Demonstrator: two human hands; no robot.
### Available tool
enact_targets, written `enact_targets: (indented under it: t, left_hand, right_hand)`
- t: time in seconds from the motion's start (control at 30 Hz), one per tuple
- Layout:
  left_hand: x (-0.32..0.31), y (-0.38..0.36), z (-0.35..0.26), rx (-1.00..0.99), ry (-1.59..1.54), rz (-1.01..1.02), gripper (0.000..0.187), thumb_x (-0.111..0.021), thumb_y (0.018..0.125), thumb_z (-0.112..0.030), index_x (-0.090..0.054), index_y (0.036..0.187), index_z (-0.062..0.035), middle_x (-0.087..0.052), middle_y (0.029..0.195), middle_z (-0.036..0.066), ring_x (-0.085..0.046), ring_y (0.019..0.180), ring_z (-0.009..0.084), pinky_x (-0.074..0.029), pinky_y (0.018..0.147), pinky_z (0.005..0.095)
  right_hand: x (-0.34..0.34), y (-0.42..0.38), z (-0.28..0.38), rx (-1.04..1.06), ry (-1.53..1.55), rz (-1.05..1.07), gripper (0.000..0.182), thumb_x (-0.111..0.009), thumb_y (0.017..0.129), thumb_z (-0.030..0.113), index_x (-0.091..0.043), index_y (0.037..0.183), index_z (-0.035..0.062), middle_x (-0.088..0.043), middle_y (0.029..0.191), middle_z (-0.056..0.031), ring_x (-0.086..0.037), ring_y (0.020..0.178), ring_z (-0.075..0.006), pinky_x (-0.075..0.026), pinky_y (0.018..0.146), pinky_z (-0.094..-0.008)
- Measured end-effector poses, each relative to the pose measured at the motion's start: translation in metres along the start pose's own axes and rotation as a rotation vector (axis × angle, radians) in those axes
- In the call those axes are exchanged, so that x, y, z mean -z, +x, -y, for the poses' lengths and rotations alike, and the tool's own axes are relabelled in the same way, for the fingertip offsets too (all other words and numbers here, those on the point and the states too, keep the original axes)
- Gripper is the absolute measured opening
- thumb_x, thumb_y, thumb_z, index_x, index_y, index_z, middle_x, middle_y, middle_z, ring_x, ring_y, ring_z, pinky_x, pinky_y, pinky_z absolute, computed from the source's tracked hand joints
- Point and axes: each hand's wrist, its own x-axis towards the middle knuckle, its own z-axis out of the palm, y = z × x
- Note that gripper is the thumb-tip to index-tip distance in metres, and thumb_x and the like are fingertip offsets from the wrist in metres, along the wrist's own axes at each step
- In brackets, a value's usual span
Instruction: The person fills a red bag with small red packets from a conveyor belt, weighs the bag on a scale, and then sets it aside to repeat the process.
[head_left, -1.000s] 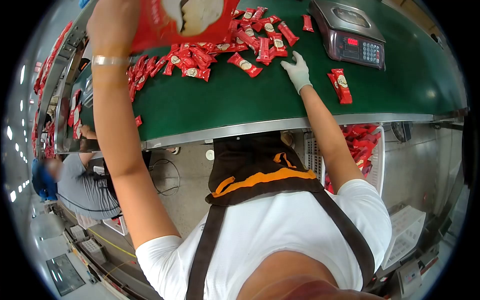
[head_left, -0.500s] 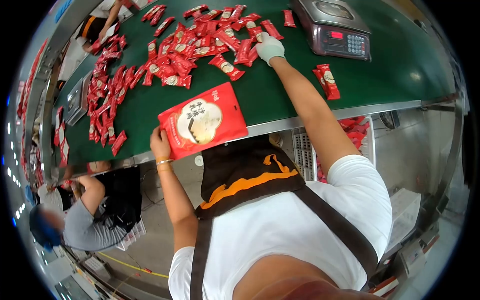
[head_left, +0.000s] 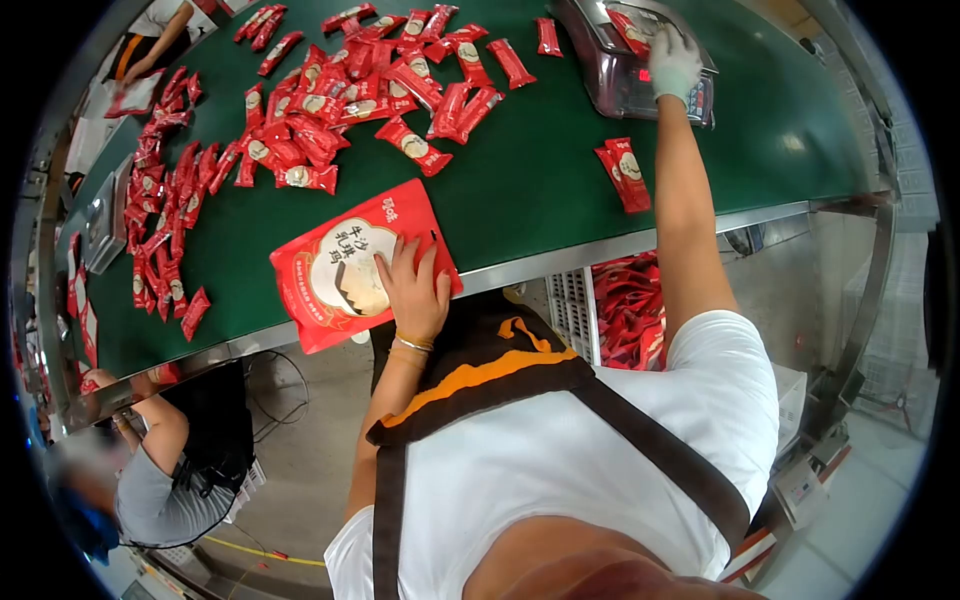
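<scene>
My left hand (head_left: pixel 414 292) lies flat with its fingers spread on a red printed pouch (head_left: pixel 318 300), which rests at the table's front edge. My right hand (head_left: pixel 675 66), in a pale glove, is over the pan of a digital scale (head_left: pixel 612 92). Its fingers are at the end of a small red snack packet (head_left: pixel 628 32) over the pan; the exact grip is partly hidden. Two more red packets (head_left: pixel 624 175) lie in front of the scale. Left of the scale spreads a loose pile of snack packets (head_left: pixel 340 90), with a single packet (head_left: pixel 547 37) apart from it.
A second scale (head_left: pixel 105 215) stands at the left beside more packets (head_left: pixel 165 220). Co-workers' arms reach in at the upper left, and a seated person (head_left: pixel 175 480) is at the lower left. Below the table edge, a white crate (head_left: pixel 575 310) holds red wrappers (head_left: pixel 630 310).
My right hand has moved from the pile to the scale with a packet. My left hand has shifted from the pouch's left corner onto its front. The view has turned slightly.
</scene>
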Motion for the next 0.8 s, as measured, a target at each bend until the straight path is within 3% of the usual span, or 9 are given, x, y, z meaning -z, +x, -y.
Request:
enact_targets:
  t: [0.03, 0.17, 0.23, 0.27, 0.4, 0.53, 0.7, 0.77, 0.8]
  left_hand:
    - [-0.008, -0.002, 0.000, 0.004, -0.015, 0.012, 0.045, -0.063, 0.084, -0.022, -0.058, 0.125, -0.0064, -0.050, 0.136, 0.014, -0.039, 0.136, 0.0359, -0.020, 0.113, 0.0624]
    - [-0.022, -0.007, 0.003, -0.026, 0.112, 0.052, 0.049, -0.062, 0.081, -0.028, -0.060, 0.126, -0.0081, -0.051, 0.138, 0.012, -0.041, 0.135, 0.0363, -0.020, 0.113, 0.0631]
    - [-0.022, -0.004, 0.001, -0.040, 0.126, 0.022, 0.048, -0.061, 0.082, -0.027, -0.060, 0.126, -0.0086, -0.052, 0.138, 0.011, -0.040, 0.136, 0.0360, -0.019, 0.113, 0.0638]
    - [-0.021, -0.004, 0.000, -0.025, 0.133, 0.017, 0.047, -0.060, 0.082, -0.027, -0.061, 0.125, -0.0088, -0.052, 0.138, 0.011, -0.040, 0.136, 0.0358, -0.019, 0.113, 0.0641]
    - [-0.021, -0.005, 0.000, -0.038, 0.159, 0.011, 0.048, -0.061, 0.082, -0.028, -0.060, 0.126, -0.0091, -0.051, 0.140, 0.009, -0.037, 0.139, 0.0339, -0.019, 0.112, 0.0651]
    - [-0.022, -0.004, 0.001, -0.033, 0.130, 0.012, 0.048, -0.060, 0.082, -0.028, -0.060, 0.126, -0.0093, -0.051, 0.139, 0.009, -0.037, 0.139, 0.0337, -0.019, 0.113, 0.0650]
    - [-0.023, -0.005, -0.001, -0.056, 0.139, -0.014, 0.046, -0.060, 0.082, -0.026, -0.061, 0.124, -0.0095, -0.053, 0.138, 0.009, -0.039, 0.137, 0.0327, -0.020, 0.113, 0.0636]
    - [-0.023, -0.005, -0.001, -0.063, 0.131, -0.046, 0.044, -0.060, 0.081, -0.024, -0.061, 0.122, -0.0097, -0.054, 0.135, 0.009, -0.042, 0.136, 0.0320, -0.022, 0.113, 0.0620]
    - [-0.023, -0.005, -0.001, -0.055, 0.137, -0.047, 0.044, -0.060, 0.081, -0.024, -0.061, 0.122, -0.0097, -0.054, 0.135, 0.009, -0.042, 0.136, 0.0320, -0.022, 0.113, 0.0620]
  right_hand:
    - [0.024, -0.009, -0.011, -0.149, 0.076, -0.056, 0.040, -0.051, 0.092, 0.040, -0.069, 0.117, 0.0153, -0.061, 0.126, -0.0185, -0.057, 0.115, -0.0377, -0.044, 0.101, -0.0446]
    - [0.047, -0.021, -0.045, -0.097, 0.076, -0.082, 0.040, -0.049, 0.091, 0.037, -0.071, 0.112, 0.0117, -0.064, 0.119, -0.0202, -0.059, 0.107, -0.0400, -0.045, 0.098, -0.0470]
    - [0.069, -0.038, -0.057, -0.324, 0.128, -0.041, 0.042, -0.048, 0.091, 0.037, -0.071, 0.109, 0.0079, -0.065, 0.116, -0.0210, -0.059, 0.107, -0.0389, -0.044, 0.098, -0.0450]
    - [0.074, -0.044, -0.073, -0.327, 0.107, 0.008, 0.044, -0.047, 0.091, 0.038, -0.071, 0.109, 0.0053, -0.065, 0.115, -0.0211, -0.059, 0.109, -0.0381, -0.045, 0.097, -0.0442]
    - [0.088, -0.067, -0.090, -0.472, 0.033, 0.068, 0.044, -0.047, 0.091, 0.039, -0.071, 0.109, 0.0066, -0.065, 0.115, -0.0204, -0.058, 0.111, -0.0365, -0.044, 0.099, -0.0437]
    - [0.075, -0.063, -0.099, -0.478, 0.094, 0.102, 0.043, -0.048, 0.091, 0.039, -0.071, 0.109, 0.0081, -0.065, 0.116, -0.0194, -0.057, 0.113, -0.0354, -0.044, 0.100, -0.0431]
    - [0.059, -0.025, -0.027, -0.358, 0.197, 0.135, 0.050, -0.062, 0.084, 0.044, -0.068, 0.117, 0.0074, -0.062, 0.121, -0.0208, -0.055, 0.117, -0.0354, -0.043, 0.101, -0.0424]
    - [0.016, -0.009, -0.021, -0.063, 0.265, 0.061, 0.055, -0.066, 0.081, 0.042, -0.064, 0.121, 0.0052, -0.060, 0.123, -0.0240, -0.054, 0.119, -0.0386, -0.042, 0.102, -0.0456]
    - [-0.002, -0.003, -0.015, 0.038, 0.187, 0.119, 0.066, -0.065, 0.082, 0.049, -0.056, 0.134, 0.0109, -0.057, 0.131, -0.0245, -0.054, 0.121, -0.0397, -0.042, 0.104, -0.0437]
